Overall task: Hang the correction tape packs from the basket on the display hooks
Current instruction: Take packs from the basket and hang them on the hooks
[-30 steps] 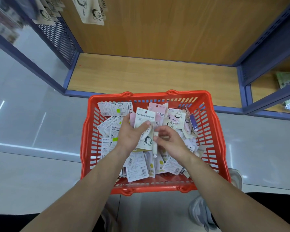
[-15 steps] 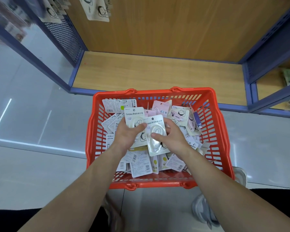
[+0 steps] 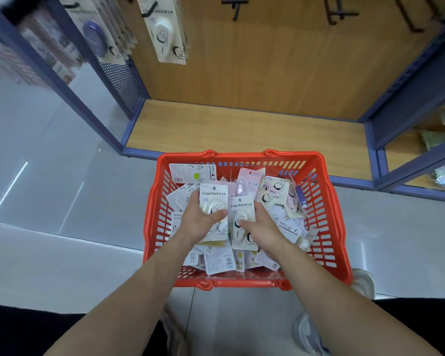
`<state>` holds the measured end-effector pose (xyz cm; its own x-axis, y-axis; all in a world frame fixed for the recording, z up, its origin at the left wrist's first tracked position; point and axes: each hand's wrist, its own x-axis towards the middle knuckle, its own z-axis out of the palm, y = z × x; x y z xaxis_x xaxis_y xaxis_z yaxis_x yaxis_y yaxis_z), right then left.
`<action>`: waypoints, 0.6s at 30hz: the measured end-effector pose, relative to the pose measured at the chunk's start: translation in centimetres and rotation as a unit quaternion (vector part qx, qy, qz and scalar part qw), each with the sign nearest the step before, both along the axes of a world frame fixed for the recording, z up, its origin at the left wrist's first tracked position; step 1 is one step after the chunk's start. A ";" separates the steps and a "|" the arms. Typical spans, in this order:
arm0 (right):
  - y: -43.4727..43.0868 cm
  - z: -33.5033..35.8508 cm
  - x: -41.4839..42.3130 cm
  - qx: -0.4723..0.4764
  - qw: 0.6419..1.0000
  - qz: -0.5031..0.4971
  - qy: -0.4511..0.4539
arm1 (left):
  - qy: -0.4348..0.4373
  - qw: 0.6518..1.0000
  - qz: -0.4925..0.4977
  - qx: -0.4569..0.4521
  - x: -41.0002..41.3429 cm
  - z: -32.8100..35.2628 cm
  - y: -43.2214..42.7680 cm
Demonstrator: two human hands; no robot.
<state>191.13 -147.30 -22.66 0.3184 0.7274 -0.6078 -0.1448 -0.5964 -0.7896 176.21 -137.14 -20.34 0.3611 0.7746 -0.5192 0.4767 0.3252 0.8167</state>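
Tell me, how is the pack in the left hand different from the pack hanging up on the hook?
The held pack, gripped by the left hand, is over the red basket; the hanging pack is up on a black hook on the wooden wall. A thumb lies across the held pack; no hand touches the hanging pack. The held pack looks whiter, the hanging pack more beige. Both show a white oval tape.

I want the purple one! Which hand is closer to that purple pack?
Right. The right hand, holding a cream pack, sits left of the purple pack; the left hand, gripping a second cream pack, is farther left.
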 end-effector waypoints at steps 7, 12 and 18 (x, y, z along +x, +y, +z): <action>0.6 -1.3 -0.5 0.026 0.998 -0.039 0.047 | 0.003 0.999 -0.025 -0.023 0.9 0.1 -0.8; 1.1 -0.8 -0.2 0.020 1.000 -0.017 0.006 | 0.016 1.000 0.003 -0.022 0.3 0.7 0.6; 2.7 2.5 0.2 0.061 0.997 -0.042 -0.017 | -0.020 1.000 0.003 -0.007 0.6 4.2 1.4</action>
<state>191.36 -144.60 -20.17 0.3994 0.7651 -0.5050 -0.1624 -0.4830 -0.8604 176.83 -135.77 -16.14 0.3776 0.7695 -0.5151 0.4411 0.3396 0.8307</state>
